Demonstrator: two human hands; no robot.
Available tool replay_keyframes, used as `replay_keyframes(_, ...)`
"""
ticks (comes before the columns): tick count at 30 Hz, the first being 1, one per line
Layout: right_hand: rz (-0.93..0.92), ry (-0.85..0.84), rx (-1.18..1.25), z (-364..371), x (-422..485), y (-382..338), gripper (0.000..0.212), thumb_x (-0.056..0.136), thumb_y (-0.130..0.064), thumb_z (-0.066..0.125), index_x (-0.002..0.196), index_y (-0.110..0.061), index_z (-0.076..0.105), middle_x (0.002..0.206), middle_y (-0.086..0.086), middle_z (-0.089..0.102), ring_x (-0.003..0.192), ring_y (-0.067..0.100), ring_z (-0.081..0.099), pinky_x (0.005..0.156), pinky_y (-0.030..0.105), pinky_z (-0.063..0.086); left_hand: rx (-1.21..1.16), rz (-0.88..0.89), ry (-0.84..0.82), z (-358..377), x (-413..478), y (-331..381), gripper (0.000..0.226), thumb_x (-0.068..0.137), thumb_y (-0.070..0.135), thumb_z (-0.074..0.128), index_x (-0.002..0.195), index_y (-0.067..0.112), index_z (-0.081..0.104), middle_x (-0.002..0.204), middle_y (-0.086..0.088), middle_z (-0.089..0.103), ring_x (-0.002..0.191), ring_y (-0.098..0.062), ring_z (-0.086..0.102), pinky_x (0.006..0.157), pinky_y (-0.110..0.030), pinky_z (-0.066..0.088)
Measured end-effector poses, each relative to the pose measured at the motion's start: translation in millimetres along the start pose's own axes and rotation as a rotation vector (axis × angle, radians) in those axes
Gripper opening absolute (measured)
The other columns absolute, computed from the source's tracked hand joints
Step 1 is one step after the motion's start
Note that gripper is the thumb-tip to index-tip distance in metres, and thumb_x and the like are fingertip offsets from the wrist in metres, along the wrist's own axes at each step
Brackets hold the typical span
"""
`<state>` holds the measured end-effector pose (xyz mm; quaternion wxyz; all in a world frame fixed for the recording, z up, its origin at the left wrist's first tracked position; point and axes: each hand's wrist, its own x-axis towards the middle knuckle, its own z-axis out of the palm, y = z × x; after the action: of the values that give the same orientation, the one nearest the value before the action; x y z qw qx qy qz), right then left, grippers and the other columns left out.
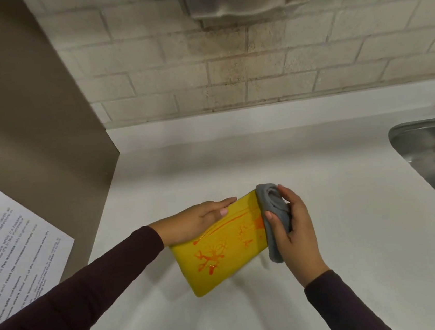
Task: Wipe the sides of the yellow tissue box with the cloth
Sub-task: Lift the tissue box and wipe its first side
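Your right hand (pixel 294 228) grips the folded grey cloth (pixel 271 199) against one end of the glossy yellow tissue box (pixel 216 260), left hand (pixel 198 221) pinching it; press flat.

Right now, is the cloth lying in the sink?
No, the right hand holds the grey cloth against the yellow box, away from the sink.

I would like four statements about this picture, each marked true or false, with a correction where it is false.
1. The right hand holds a grey cloth against one end of the yellow tissue box. True.
2. The left hand holds a spray bottle. False: it holds the box by its far edge.
3. A metal sink is set in the counter on the right. True.
4. The wall is wood panelling. False: it is pale brick.
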<state>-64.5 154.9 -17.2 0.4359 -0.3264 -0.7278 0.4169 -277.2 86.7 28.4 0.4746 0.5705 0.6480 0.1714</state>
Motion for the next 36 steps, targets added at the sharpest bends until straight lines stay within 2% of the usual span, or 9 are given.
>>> replay_keyframes(3,-0.114,0.063,-0.288,15,6,-1,0.039,0.092,-0.034,0.043,0.128,-0.024,0.053,0.113,-0.006,0.049,0.097,-0.008,0.043,0.072,0.002,0.04,-0.035,-0.018,0.046,5,1,-3,0.029,0.093,0.052,0.027,0.117,0.069,0.025,0.127,0.005,0.046,0.116,-0.012,0.048,0.094,-0.024,0.039)
replay_keyframes(5,-0.173,0.088,-0.427,18,6,-1,0.037,0.093,-0.032,0.041,0.122,-0.022,0.061,0.105,0.001,0.055,0.087,-0.002,0.044,0.06,0.008,0.037,-0.044,-0.012,0.064,6,2,-3,0.028,0.094,0.051,0.027,0.113,0.072,0.027,0.127,0.005,0.047,0.115,-0.013,0.048,0.093,-0.024,0.039)
replay_keyframes(7,-0.23,0.065,-0.463,17,6,2,0.035,0.092,-0.029,0.042,0.117,-0.02,0.065,0.099,0.004,0.057,0.081,0.003,0.048,0.056,0.013,0.038,-0.061,-0.006,0.067,6,3,-3,0.028,0.095,0.05,0.028,0.111,0.073,0.029,0.13,0.004,0.048,0.118,-0.014,0.048,0.097,-0.026,0.04)
replay_keyframes(12,-0.291,0.021,-0.398,6,-1,11,0.03,0.09,-0.025,0.048,0.104,-0.011,0.07,0.089,0.006,0.059,0.074,0.008,0.051,0.059,0.01,0.04,-0.082,0.003,0.074,4,5,-7,0.03,0.094,0.05,0.029,0.121,0.065,0.03,0.141,0.002,0.046,0.126,-0.016,0.045,0.107,-0.031,0.036)
replay_keyframes(17,-0.055,0.144,-0.268,8,15,1,0.02,0.089,-0.026,0.051,0.089,-0.012,0.066,0.084,0.004,0.061,0.077,-0.001,0.052,0.066,0.004,0.04,-0.109,0.0,0.055,1,5,-5,0.03,0.093,0.051,0.029,0.12,0.066,0.031,0.14,0.004,0.047,0.122,-0.015,0.049,0.103,-0.029,0.04)
replay_keyframes(21,-0.064,0.115,-0.261,28,15,-9,0.017,0.089,-0.024,0.053,0.09,-0.013,0.066,0.085,0.002,0.059,0.076,0.002,0.052,0.064,0.005,0.041,-0.102,0.0,0.078,2,7,-6,0.028,0.094,0.051,0.029,0.111,0.072,0.033,0.131,0.007,0.049,0.116,-0.012,0.049,0.097,-0.026,0.039)
replay_keyframes(26,-0.205,0.041,-0.299,18,-3,2,0.027,0.087,-0.026,0.049,0.091,-0.009,0.069,0.083,0.005,0.059,0.073,0.007,0.053,0.058,0.013,0.043,-0.093,0.007,0.078,2,7,-9,0.03,0.095,0.048,0.029,0.118,0.067,0.031,0.141,0.003,0.045,0.124,-0.015,0.045,0.104,-0.028,0.036)
replay_keyframes(32,-0.047,0.15,-0.286,23,13,-4,0.015,0.087,-0.02,0.055,0.086,-0.01,0.067,0.088,0.003,0.058,0.077,0.001,0.051,0.065,0.002,0.037,-0.132,0.008,0.072,1,7,-6,0.029,0.095,0.046,0.031,0.114,0.068,0.035,0.142,0.0,0.047,0.123,-0.019,0.049,0.107,-0.035,0.039)
replay_keyframes(36,-0.153,0.013,-0.291,36,0,-12,0.024,0.088,-0.026,0.049,0.09,-0.011,0.068,0.086,0.001,0.059,0.077,0.006,0.053,0.063,0.012,0.043,-0.136,0.013,0.072,0,7,-7,0.03,0.097,0.044,0.031,0.119,0.064,0.035,0.146,0.001,0.044,0.128,-0.018,0.045,0.111,-0.036,0.035)
